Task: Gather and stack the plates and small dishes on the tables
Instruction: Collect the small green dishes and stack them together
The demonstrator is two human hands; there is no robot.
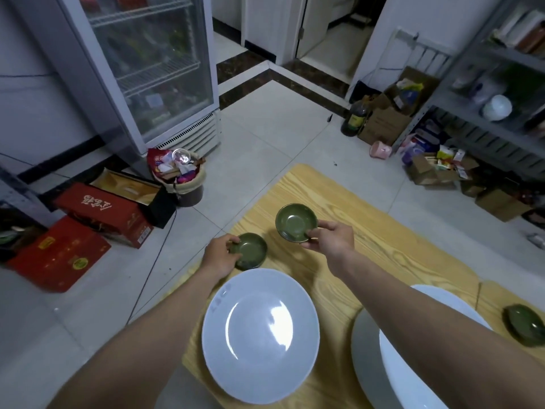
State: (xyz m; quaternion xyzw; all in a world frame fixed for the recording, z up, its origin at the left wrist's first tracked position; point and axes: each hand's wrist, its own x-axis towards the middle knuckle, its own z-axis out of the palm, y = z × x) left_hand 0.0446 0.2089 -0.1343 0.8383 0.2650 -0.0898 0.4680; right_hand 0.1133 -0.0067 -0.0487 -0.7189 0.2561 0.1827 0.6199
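Head view. The left hand (219, 255) closes its grip round a green dish (253, 249) by the left edge of the tabletop (398, 246), just beyond a large white plate (259, 335). The right hand (333, 237) pinches the rim of a second green dish (295, 221), held tilted above the tabletop. Stacked white plates (407, 373) and a third green dish (525, 324) lie at right.
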